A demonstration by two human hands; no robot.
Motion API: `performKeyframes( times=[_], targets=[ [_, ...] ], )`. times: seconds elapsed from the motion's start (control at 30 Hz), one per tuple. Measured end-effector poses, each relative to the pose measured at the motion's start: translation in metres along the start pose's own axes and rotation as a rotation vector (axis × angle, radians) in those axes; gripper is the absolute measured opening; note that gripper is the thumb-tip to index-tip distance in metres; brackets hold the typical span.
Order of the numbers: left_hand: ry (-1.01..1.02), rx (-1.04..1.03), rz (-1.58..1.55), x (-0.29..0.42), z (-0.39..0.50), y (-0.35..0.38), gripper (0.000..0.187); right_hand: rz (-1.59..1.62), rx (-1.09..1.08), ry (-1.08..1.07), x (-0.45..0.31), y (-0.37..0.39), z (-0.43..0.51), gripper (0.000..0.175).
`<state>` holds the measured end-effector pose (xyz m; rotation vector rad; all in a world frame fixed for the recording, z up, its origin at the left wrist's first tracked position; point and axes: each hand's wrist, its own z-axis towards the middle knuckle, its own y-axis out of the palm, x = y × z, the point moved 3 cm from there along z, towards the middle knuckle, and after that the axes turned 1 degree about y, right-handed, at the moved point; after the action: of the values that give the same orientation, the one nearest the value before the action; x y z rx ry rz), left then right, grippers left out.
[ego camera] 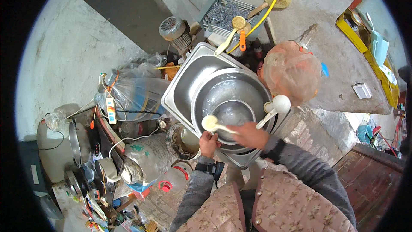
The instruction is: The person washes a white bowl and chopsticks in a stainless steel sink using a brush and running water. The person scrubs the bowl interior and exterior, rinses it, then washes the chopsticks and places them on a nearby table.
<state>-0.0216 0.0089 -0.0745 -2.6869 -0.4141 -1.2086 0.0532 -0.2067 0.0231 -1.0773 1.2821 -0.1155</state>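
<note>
My right hand (246, 137) grips the pale handle of a round-headed scrubbing brush (210, 123). Its cream head lies over the left rim of a small metal pot (233, 112). Just below that head, my left hand (208, 143) has its fingers pinched at the pot's rim; the brush partly hides the contact. The pot sits inside a wide stainless-steel basin (199, 95), which holds some water. This basin rests in a stainless-steel sink (188, 80). On the sink's right edge lies a white round-headed brush (281, 104), its handle pointing towards me.
Beyond the sink lie a cream-handled brush (225, 43) and an orange-handled brush (242, 41), beside a yellow hose (272, 4) and a grey basket (209, 6). A bulging plastic bag (291, 74) stands right. A power strip (110, 111) and plastic jug (175, 177) are left.
</note>
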Motion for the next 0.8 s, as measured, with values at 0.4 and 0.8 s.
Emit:
performKeyframes(
  times=[0.4, 0.8],
  targets=[
    [0.26, 0.128, 0.17, 0.023, 0.003, -0.01, 0.011, -0.372, 0.028, 0.12, 0.05, 0.009, -0.051, 0.042],
    [0.082, -0.027, -0.268, -0.002, 0.009, 0.009, 0.013, -0.081, 0.116, 0.266, 0.034, 0.015, 0.01, 0.024]
  ],
)
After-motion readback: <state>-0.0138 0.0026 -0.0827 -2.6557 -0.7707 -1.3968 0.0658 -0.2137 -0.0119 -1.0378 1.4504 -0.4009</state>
